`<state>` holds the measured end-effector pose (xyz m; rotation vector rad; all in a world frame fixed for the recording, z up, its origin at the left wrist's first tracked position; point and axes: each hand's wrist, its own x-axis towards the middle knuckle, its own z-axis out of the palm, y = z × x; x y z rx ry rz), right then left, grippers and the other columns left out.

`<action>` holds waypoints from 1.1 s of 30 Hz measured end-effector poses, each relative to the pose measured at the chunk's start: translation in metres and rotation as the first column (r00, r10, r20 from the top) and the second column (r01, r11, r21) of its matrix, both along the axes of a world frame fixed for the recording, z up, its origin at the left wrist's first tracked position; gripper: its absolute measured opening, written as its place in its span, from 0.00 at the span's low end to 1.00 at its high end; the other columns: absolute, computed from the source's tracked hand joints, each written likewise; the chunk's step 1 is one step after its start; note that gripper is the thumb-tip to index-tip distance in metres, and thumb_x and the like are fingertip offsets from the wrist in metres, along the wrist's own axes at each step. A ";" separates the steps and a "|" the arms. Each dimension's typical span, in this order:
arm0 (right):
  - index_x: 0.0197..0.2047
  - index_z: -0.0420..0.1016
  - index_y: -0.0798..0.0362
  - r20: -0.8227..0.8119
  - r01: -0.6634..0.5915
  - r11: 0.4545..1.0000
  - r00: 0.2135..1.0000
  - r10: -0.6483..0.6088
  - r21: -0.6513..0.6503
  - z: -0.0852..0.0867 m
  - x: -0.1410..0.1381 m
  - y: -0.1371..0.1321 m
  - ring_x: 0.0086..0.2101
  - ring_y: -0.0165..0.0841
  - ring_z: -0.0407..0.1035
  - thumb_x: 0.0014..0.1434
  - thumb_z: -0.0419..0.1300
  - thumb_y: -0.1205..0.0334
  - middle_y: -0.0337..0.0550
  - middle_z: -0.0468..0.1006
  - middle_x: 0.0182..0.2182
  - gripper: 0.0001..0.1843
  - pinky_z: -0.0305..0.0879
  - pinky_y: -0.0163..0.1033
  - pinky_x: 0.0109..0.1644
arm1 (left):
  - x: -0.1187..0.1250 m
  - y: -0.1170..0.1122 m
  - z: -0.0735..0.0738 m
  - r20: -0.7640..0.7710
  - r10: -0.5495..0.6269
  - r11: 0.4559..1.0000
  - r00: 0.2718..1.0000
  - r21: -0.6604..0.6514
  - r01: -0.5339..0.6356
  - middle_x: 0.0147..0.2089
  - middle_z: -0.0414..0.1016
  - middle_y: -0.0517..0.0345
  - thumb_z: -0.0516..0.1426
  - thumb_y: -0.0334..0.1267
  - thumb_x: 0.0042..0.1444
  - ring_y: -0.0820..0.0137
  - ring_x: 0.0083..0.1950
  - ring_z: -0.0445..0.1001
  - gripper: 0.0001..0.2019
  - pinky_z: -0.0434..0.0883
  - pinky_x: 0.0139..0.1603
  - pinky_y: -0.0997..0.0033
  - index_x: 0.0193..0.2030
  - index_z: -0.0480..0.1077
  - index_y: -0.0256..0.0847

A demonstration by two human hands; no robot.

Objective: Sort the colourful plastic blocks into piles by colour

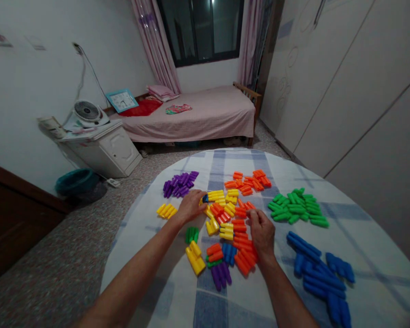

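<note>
Resting the left hand (pixel 191 206) on the edge of the messy middle heap, fingers reaching toward a yellow ribbed block (pixel 216 196) and just beside a small dark blue piece (pixel 205 198). Curling the right hand (pixel 261 230) down over a stack of orange bars (pixel 242 241), right beside a red-orange piece (pixel 249 212). Keeping the hands apart, with no way of telling if either one is actually gripping anything.

Looking glossy and ridged, like plastic fingers joined side by side, the blocks are lying flat on a checked tablecloth (pixel 362 237), pointing every which way between the hands. Running roughly crosswise and slanting, the orange stack is sitting under the right hand. Below the hands, sitting in a row: one yellow clump (pixel 195 258), one green chunk (pixel 192 234), one blue clump (pixel 228 253), and one purple clump (pixel 220 275).

Spreading farther out, four big single-colour piles: purple (pixel 179 184) and orange (pixel 248 182) ahead, green (pixel 299 207) and blue (pixel 319 273) off to the right. Sitting left of the left hand, about four yellow sticks (pixel 166 211), slanting together.
</note>
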<state>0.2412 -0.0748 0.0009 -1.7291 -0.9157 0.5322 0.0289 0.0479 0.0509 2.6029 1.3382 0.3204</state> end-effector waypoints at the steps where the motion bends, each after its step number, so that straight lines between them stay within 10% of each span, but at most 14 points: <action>1: 0.33 0.74 0.52 -0.008 0.002 1.000 1.000 -0.002 -0.003 0.000 0.000 0.000 0.28 0.34 0.71 0.57 0.48 0.49 0.42 0.78 0.29 0.19 0.62 0.36 0.35 | 0.003 -0.002 -0.003 0.002 0.000 1.000 1.000 -0.026 0.000 0.51 0.72 0.49 0.55 0.35 0.52 0.62 0.54 0.68 0.19 0.64 0.56 0.63 0.53 0.67 0.39; 11: 0.33 0.74 0.52 0.000 -0.001 1.000 1.000 0.001 -0.004 -0.001 -0.001 0.001 0.29 0.34 0.71 0.57 0.47 0.49 0.42 0.78 0.29 0.20 0.62 0.36 0.35 | 0.014 0.004 -0.010 0.083 0.077 0.997 0.994 -0.027 -0.075 0.41 0.72 0.54 0.57 0.37 0.51 0.66 0.44 0.70 0.14 0.67 0.48 0.66 0.46 0.69 0.41; 20: 0.33 0.75 0.52 0.038 0.002 1.000 0.999 -0.002 -0.011 0.002 -0.001 -0.001 0.29 0.35 0.70 0.58 0.47 0.48 0.43 0.78 0.26 0.21 0.61 0.37 0.35 | -0.014 -0.051 0.012 0.355 -0.021 0.987 0.935 -0.142 0.076 0.49 0.70 0.53 0.60 0.39 0.49 0.65 0.51 0.68 0.23 0.65 0.54 0.64 0.53 0.66 0.44; 26: 0.33 0.74 0.52 0.026 -0.008 1.000 1.000 0.008 -0.002 0.000 0.000 0.001 0.29 0.34 0.71 0.58 0.47 0.49 0.42 0.78 0.27 0.20 0.61 0.36 0.36 | -0.050 -0.092 0.003 0.083 0.286 0.942 0.955 -0.208 -0.264 0.44 0.71 0.52 0.55 0.49 0.53 0.65 0.42 0.71 0.22 0.66 0.43 0.67 0.51 0.67 0.41; 33: 0.33 0.74 0.53 0.038 -0.011 1.000 0.999 0.011 0.007 -0.005 0.001 0.002 0.28 0.34 0.70 0.58 0.47 0.49 0.41 0.77 0.27 0.20 0.61 0.37 0.35 | -0.032 -0.104 -0.014 0.102 0.304 0.929 0.947 -0.252 -0.271 0.36 0.69 0.58 0.56 0.40 0.49 0.70 0.36 0.68 0.11 0.63 0.37 0.73 0.40 0.67 0.41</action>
